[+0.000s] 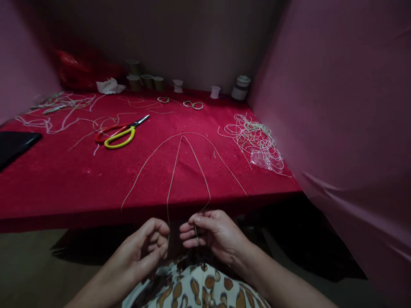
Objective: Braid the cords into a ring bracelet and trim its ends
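Observation:
A thin tan cord point(174, 171) hangs in two strands from a small pin point(182, 132) stuck in the red cloth, coming over the front edge toward my hands. The left strand runs down to the curled fingers of my left hand point(150, 244), whose thumb and fingertips close on it. My right hand point(213, 233) pinches the right strand between thumb and forefinger, the other fingers partly bent. Part of that strand dangles below the fingers. Across the pin, a second length of cord point(141, 169) arches and spreads to both sides, its ends lying near the front edge.
Scissors point(120, 134) with red and yellow handles lie left of the pin. Loose cords point(253, 132) are heaped at right, more cords point(69, 107) at left. Behind stand several spools point(178, 85), a lidded jar point(240, 87) and small beaded loops point(193, 105). A black flat object point(17, 145) lies left.

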`<action>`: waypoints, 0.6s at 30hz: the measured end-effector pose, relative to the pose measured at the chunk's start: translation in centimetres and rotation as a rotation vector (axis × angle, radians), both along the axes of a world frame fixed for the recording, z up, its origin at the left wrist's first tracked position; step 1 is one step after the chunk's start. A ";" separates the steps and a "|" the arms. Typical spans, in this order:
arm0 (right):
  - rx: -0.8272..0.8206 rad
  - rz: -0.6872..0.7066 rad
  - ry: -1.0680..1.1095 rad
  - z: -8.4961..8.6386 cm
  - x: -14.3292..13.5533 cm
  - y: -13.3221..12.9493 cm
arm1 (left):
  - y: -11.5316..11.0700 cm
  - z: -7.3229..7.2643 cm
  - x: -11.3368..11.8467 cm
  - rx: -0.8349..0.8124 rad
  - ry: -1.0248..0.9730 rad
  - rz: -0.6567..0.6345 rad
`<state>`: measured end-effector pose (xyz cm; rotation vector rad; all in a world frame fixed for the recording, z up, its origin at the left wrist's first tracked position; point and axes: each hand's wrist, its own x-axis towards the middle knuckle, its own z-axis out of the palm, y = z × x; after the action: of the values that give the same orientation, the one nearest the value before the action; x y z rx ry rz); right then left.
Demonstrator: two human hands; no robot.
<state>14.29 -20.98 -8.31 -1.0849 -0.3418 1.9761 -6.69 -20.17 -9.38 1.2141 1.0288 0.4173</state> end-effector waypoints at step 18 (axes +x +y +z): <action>-0.015 0.019 0.053 -0.5 -0.6 0.2 | -0.6 -1.7 2.1 -0.159 -0.077 -0.017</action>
<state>13.71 -20.77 -8.78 -1.0402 -0.3101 2.0230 -4.59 -20.75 -11.08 1.0559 0.9661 0.3596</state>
